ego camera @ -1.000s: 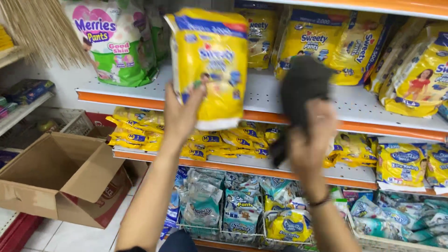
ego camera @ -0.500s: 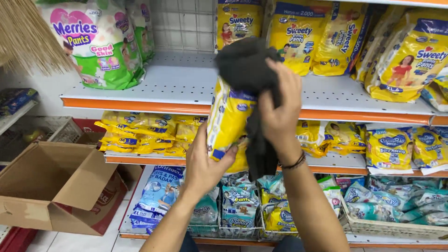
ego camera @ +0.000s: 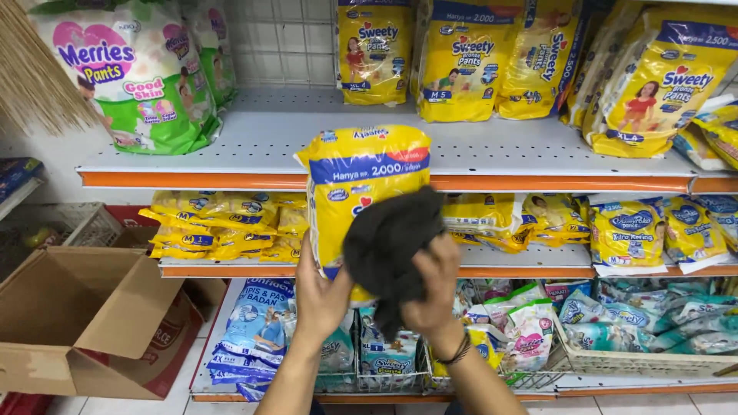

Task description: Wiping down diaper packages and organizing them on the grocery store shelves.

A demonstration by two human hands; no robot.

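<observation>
A yellow diaper pack (ego camera: 361,180) stands upright at the centre of the frame, held up in front of the shelves. The left hand (ego camera: 321,296) grasps it from below at its lower left edge, fingers wrapped round the side. The right hand (ego camera: 430,296) is clenched on a dark grey cloth (ego camera: 388,246), pressing it flat against the lower right face of the pack; the cloth covers that part of the front and hangs down between the two hands. A dark band sits on the right wrist.

Behind the pack, the grey top shelf (ego camera: 500,150) with an orange edge carries four yellow packs of the same kind standing clearly in a row across the upper centre and right, with further ones partly cut off at the right edge. At the upper left stands one large white, green and pink diaper pack (ego camera: 134,73), with a second partly hidden behind it. The middle shelf holds stacks of flat yellow packs (ego camera: 219,227), too overlapped to count. At the lower left one open cardboard box (ego camera: 84,315) sits on the floor. A straw broom head (ego camera: 34,73) shows at the upper left edge.
</observation>
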